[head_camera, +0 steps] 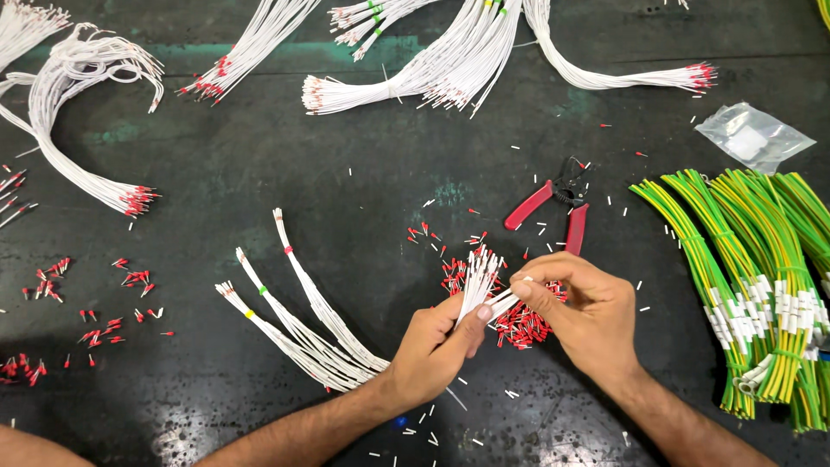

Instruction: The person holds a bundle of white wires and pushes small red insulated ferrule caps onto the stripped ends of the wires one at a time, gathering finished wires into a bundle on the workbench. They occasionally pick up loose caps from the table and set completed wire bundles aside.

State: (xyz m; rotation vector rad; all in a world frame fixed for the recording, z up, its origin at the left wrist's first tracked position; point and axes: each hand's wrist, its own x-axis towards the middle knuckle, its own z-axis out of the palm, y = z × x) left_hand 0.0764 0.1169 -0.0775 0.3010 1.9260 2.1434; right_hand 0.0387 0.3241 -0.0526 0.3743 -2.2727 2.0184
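Note:
My left hand [437, 346] grips a small bundle of thin white wires [477, 281], their stripped ends fanning upward. My right hand [584, 311] pinches one white wire of that bundle near its tip, fingers closed on it. Both hands hover over a pile of small red ferrules [521, 327] on the dark table. Three tied bunches of white wires [298, 324] lie just left of my left wrist.
Red-handled pliers [553, 203] lie beyond the hands. Green-yellow wire bundles [752, 277] fill the right side, with a clear plastic bag [752, 136] above them. More white wire bundles [432, 69] lie along the far edge and at left [78, 130]. Red ferrules [86, 303] are scattered at left.

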